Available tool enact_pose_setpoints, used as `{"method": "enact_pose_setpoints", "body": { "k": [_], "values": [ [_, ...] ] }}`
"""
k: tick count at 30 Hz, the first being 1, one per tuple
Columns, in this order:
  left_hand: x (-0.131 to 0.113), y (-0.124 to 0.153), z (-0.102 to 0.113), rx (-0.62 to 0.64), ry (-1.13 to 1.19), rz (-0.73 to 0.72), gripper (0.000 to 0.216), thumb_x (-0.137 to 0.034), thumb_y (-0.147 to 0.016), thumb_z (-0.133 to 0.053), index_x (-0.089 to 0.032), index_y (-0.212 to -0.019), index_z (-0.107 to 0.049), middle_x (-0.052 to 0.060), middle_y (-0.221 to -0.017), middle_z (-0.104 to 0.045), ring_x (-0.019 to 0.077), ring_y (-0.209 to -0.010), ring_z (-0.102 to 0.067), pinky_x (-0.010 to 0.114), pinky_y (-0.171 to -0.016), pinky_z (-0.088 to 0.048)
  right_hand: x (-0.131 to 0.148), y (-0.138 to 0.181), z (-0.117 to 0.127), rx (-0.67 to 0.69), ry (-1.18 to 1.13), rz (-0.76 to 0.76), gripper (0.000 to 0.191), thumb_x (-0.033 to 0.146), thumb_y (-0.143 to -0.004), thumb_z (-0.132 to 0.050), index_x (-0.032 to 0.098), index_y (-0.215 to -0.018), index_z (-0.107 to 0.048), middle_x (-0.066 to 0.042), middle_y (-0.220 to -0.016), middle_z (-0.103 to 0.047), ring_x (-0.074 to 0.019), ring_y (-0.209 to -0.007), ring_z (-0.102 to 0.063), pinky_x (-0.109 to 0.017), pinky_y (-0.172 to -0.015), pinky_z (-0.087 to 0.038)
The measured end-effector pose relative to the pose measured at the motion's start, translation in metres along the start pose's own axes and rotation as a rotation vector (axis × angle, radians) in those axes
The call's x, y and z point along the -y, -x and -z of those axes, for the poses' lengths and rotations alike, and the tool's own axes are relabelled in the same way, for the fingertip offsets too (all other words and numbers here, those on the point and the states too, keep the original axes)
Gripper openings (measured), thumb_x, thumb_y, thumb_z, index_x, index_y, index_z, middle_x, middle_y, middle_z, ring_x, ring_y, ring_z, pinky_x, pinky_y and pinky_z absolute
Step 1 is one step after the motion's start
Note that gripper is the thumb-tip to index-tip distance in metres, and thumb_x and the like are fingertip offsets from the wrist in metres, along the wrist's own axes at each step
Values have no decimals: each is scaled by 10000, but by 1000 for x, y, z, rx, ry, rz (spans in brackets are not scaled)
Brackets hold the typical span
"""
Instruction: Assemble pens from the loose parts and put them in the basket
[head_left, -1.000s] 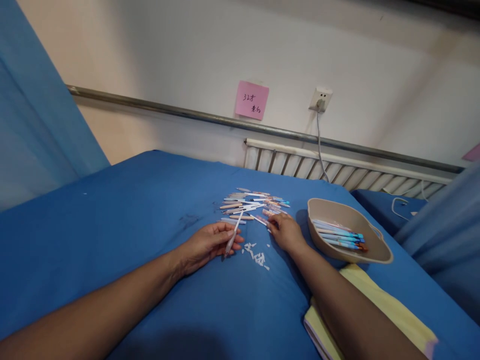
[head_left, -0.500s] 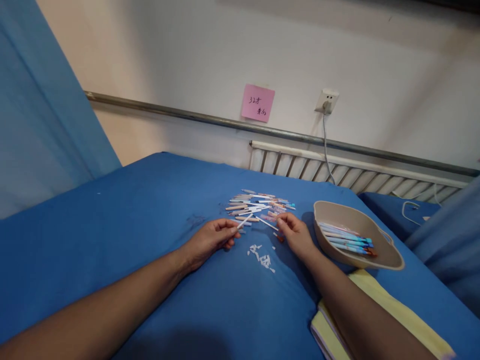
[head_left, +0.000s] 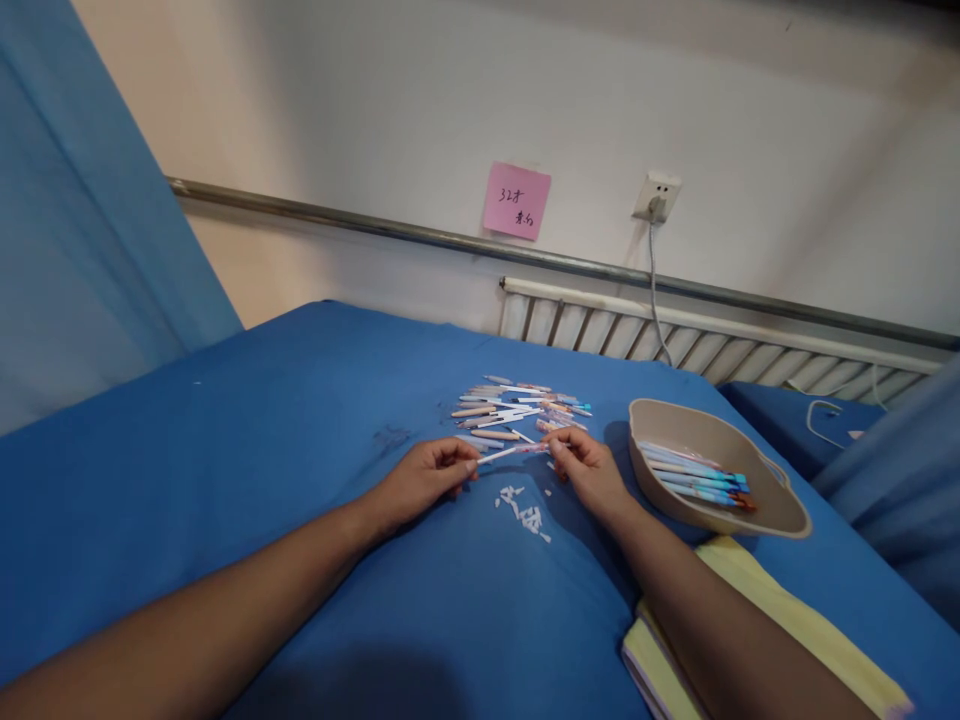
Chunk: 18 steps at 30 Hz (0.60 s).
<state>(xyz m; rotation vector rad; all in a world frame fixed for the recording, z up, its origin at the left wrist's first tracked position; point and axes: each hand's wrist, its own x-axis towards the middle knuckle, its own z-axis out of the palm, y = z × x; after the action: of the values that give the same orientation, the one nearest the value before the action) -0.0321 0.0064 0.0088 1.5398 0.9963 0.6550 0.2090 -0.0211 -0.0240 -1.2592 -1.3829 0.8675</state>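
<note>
- The left forearm (head_left: pixel 225 600) is bare along all that shows.
- The right forearm (head_left: pixel 697 610) is bare likewise, long and lean.
- The left grip (head_left: pixel 420 480) and right grip (head_left: pixel 592 475) are bare too, fingers slender.

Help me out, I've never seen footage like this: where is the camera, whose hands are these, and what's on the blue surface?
There is no machine here. The camera sits on a person's head and looks forward and down, so both bare arms reaching in from the bottom are that person's own.

The left hand and the right hand each pinch one end of a slim pen, holding it just above the blue cloth.

Behind the hands lies a loose pile of pens, and in front of them are small white scraps. To the right, a beige bowl holds several blue pens. A yellow pad lies under the right forearm. A pink sticky note hangs on the wall.
</note>
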Motion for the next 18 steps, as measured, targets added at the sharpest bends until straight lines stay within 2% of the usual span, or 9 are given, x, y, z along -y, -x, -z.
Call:
{"method": "enact_pose_setpoints", "body": {
  "k": [4, 7, 11, 15, 18],
  "values": [
    [-2, 2, -2, 18, -37, 2, 250, -374, -721, -618, -166, -859, -631, -18, -700, -603, 94, -546, -482, 203, -528, -368, 5, 4, -3, 25, 92, 67, 240, 406, -789, -545, 199, -843, -654, 22, -631, -549, -120, -549, -454, -229, -523, -340],
    [-3, 4, -3, 20, -68, -5, 254, -359, -718, -628, -163, -879, -636, -19, -671, -595, 105, -555, -490, 207, -530, -362, 9, 9, -8, 95, 157, 129, 197, 364, -800, -544, 208, -835, -658, 2, -729, -612, -138, -628, -516, -245, -588, -389],
    [-2, 5, -4, 16, -42, -43, 269, -354, -696, -661, -169, -887, -616, -21, -667, -593, 118, -582, -512, 214, -552, -371, 16, 15, -15, 166, 235, 158, 192, 348, -817, -529, 228, -878, -665, 1, -747, -639, -152, -663, -547, -260, -611, -415],
    [-1, 5, -4, 17, -72, -78, 211, -345, -704, -658, -167, -802, -605, -21, -663, -573, 114, -584, -499, 211, -554, -364, 20, 19, -17, 166, 263, 178, 179, 329, -819, -528, 237, -884, -667, -2, -780, -648, -159, -698, -561, -264, -639, -418],
    [-2, 6, -4, -4, -120, -107, 204, -349, -708, -652, -164, -780, -610, -12, -693, -579, 121, -611, -503, 219, -576, -375, 21, 21, -19, 161, 255, 170, 168, 321, -821, -525, 238, -879, -659, 10, -715, -629, -149, -632, -540, -251, -585, -393]
  ]
}}
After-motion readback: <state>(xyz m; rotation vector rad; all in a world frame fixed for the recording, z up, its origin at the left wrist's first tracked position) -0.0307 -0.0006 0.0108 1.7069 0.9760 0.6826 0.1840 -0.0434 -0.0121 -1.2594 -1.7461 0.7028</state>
